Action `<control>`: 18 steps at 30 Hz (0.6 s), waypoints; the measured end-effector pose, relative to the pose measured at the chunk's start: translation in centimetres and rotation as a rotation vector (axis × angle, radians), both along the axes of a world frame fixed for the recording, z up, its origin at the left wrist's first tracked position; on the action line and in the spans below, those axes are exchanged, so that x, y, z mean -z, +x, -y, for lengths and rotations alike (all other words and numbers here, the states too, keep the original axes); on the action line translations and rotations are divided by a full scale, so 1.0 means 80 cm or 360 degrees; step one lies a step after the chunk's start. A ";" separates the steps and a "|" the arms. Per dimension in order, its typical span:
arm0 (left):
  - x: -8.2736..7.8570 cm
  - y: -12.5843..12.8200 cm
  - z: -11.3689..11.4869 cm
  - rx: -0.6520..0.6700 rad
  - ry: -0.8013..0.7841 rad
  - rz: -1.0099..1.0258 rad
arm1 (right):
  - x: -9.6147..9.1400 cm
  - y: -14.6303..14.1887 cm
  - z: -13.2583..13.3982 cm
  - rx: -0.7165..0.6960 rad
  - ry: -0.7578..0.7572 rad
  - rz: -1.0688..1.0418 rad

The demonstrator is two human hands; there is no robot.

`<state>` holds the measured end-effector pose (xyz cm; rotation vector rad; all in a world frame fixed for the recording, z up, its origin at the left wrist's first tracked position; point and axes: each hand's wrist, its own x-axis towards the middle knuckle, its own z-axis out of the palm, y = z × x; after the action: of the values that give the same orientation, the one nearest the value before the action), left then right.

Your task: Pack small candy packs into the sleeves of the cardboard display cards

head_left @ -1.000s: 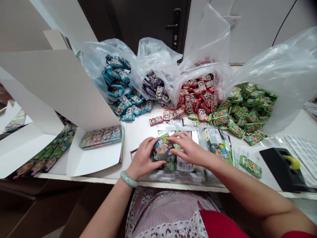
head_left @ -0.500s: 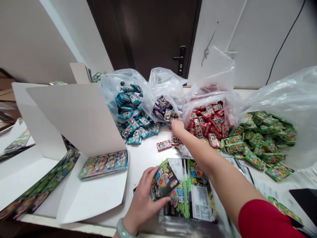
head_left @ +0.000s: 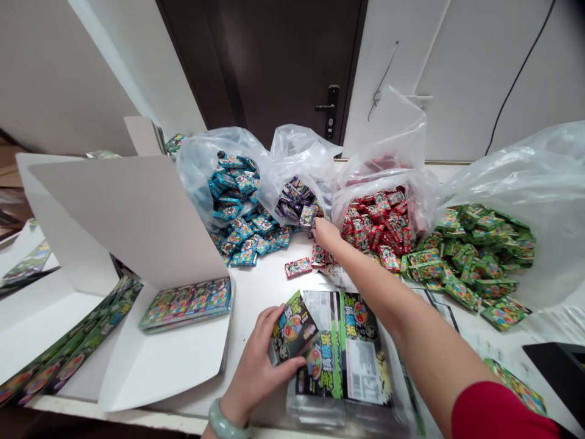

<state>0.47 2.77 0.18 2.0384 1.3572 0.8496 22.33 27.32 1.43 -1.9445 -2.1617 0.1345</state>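
Note:
My left hand [head_left: 260, 366], with a pale green bangle at the wrist, grips a black-and-green printed packet [head_left: 294, 328] between thumb and fingers. Under and beside it lie larger black-and-green printed packages [head_left: 361, 360] in clear plastic. Stretched forward, my right hand [head_left: 326, 233] has its fingers closed on a small purple candy packet [head_left: 308, 217] at the mouth of a bag of purple packets [head_left: 292, 196]; the fingertips are partly hidden. Just below that hand lie a few red packets [head_left: 298, 268] on the white table [head_left: 260, 289].
Clear bags spill blue packets [head_left: 244, 235], red packets [head_left: 381, 219] and green packets [head_left: 479, 250] along the table's back. At left stands an open white box [head_left: 169, 353] holding a row of coloured packets [head_left: 187, 303]. Behind is a dark door [head_left: 265, 67].
My right hand has drawn slightly left at the purple packets, and a purple packet shows tilted up by its fingers. The whole view has shifted slightly. My left hand keeps its hold.

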 end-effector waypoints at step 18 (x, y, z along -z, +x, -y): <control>0.003 -0.018 -0.002 -0.0102 0.0090 -0.0122 | -0.020 0.052 0.109 -0.0057 -0.0230 -0.1132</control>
<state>-0.94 2.92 -0.07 2.1003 1.4625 0.8542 26.49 18.58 3.00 -1.5783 -1.7319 0.8631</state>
